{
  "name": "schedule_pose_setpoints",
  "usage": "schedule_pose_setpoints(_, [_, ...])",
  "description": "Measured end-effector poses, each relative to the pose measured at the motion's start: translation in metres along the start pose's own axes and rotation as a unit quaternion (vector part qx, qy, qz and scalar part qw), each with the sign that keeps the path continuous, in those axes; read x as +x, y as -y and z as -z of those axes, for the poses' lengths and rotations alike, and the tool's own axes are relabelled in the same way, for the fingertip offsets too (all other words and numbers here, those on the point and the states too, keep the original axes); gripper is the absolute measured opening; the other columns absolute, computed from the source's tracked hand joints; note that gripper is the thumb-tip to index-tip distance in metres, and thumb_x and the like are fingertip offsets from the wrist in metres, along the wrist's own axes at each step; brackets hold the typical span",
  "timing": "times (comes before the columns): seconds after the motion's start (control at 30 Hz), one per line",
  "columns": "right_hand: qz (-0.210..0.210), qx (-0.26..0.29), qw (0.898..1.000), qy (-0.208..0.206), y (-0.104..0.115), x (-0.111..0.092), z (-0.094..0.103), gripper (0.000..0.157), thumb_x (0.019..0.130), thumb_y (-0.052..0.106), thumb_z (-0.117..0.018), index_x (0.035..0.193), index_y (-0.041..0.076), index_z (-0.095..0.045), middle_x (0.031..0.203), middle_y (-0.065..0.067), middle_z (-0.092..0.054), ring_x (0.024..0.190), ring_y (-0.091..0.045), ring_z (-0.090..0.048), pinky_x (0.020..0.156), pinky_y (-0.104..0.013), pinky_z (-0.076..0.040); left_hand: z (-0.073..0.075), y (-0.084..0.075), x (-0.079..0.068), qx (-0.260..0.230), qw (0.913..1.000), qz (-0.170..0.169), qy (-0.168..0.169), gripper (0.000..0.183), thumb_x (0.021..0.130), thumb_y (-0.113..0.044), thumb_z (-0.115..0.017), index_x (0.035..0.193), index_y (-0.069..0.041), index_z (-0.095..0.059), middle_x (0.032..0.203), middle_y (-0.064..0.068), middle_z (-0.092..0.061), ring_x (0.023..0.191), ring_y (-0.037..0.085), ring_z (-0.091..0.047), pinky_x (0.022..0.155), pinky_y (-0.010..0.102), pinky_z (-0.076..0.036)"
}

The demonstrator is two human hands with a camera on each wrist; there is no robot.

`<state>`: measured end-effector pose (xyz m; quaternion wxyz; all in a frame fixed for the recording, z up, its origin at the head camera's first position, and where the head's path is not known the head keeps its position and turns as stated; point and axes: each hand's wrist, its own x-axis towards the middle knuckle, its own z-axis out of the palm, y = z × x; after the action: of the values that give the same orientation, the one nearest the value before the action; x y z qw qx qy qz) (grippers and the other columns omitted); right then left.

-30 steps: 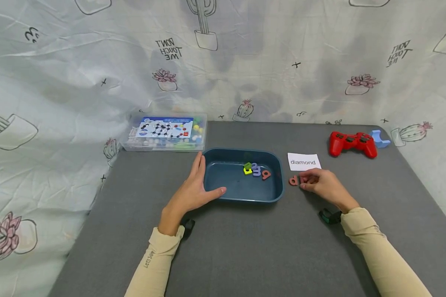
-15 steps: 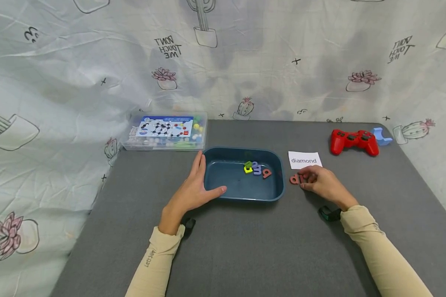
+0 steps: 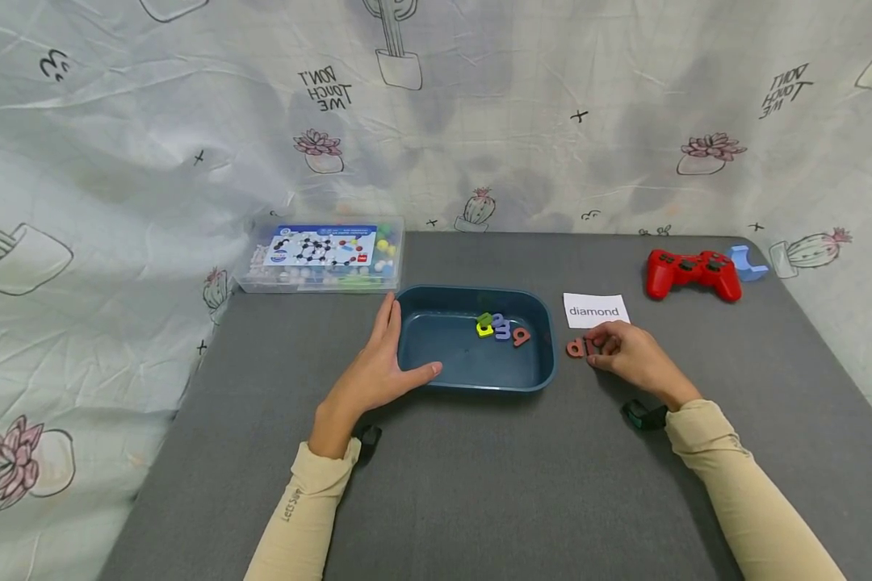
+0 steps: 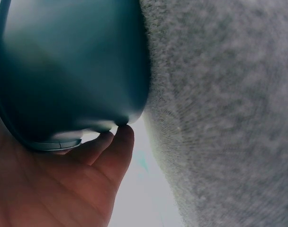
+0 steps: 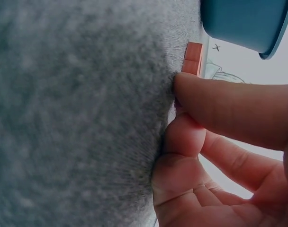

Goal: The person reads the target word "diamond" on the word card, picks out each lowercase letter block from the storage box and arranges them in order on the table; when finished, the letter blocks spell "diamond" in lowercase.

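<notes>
Red letter d [image 3: 575, 349] and narrow red piece [image 3: 591, 347] by the tray's right end

Nearest, two pale sleeves [image 3: 744, 484] come in from left and right, with a wide stretch of grey tabletop [image 3: 501, 492] between them, reaching up to the near rim of the blue tray [image 3: 472, 367]. The left hand [image 3: 374, 373] grips the tray's left end, thumb over the near rim and fingers against the outer wall. On the other side, the right hand [image 3: 632, 355] pinches the narrow red piece, thumb on the near side; the d lies just beside it, in the slim gap before the tray's right wall. Inside the tray, a green piece [image 3: 484, 319], yellow piece [image 3: 484, 332], purple pieces [image 3: 503, 332] and red letter [image 3: 521, 336] sit right of the middle, leaving room to the left. Just beyond the right hand lies a white card [image 3: 596, 311] reading "diamond". Farther off, a red game controller [image 3: 693, 276] and light blue piece [image 3: 747, 264] sit near the far right corner; a clear case [image 3: 320, 278] stands at the far left corner. Printed cloth [image 3: 523, 121] rises behind the far edge.
</notes>
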<state>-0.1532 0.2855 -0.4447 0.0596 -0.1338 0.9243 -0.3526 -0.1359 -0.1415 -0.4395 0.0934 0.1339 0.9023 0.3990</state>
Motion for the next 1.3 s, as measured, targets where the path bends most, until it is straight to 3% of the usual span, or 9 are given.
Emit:
schedule_pose_setpoints(0.47, [0.002, 0.008, 1.000, -0.002, -0.0016, -0.0020, -0.0008, 0.029, 0.092, -0.001, -0.080, 0.118, -0.006, -0.069, 0.100, -0.012, -0.065, 0.085, -0.022, -0.059, 0.071, -0.028, -0.048, -0.0007, 0.0002, -0.0010, 0.003, 1.0000, 0.005, -0.002, 0.126, 0.091, -0.063, -0.075, 0.172, -0.010, 0.006, 0.178, -0.001, 0.019, 0.162, 0.035, -0.012, 0.121, 0.064, -0.027])
schedule_pose_setpoints(0.83, [-0.021, 0.085, 0.996, 0.023, -0.0061, -0.0073, 0.0043, 0.043, 0.095, 0.000, -0.076, 0.135, -0.009, -0.063, 0.115, -0.019, -0.065, 0.090, -0.017, -0.060, 0.074, -0.023, -0.051, -0.0023, 0.0029, -0.0010, 0.001, 1.0000, 0.004, -0.001, 0.126, 0.091, -0.063, -0.075, 0.172, -0.010, 0.007, 0.178, 0.000, 0.019, 0.162, 0.037, -0.013, 0.121, 0.065, -0.028])
schedule_pose_setpoints(1.3, [-0.011, 0.038, 0.999, 0.013, -0.0057, -0.0029, -0.0001, 0.036, 0.095, 0.002, -0.079, 0.128, -0.007, -0.068, 0.099, -0.012, -0.065, 0.083, -0.021, -0.057, 0.068, -0.028, -0.047, -0.0018, 0.0028, 0.0005, 0.001, 1.0000, 0.003, 0.001, 0.126, 0.092, -0.062, -0.075, 0.172, -0.010, 0.007, 0.177, -0.002, 0.020, 0.163, 0.035, -0.010, 0.122, 0.064, -0.026])
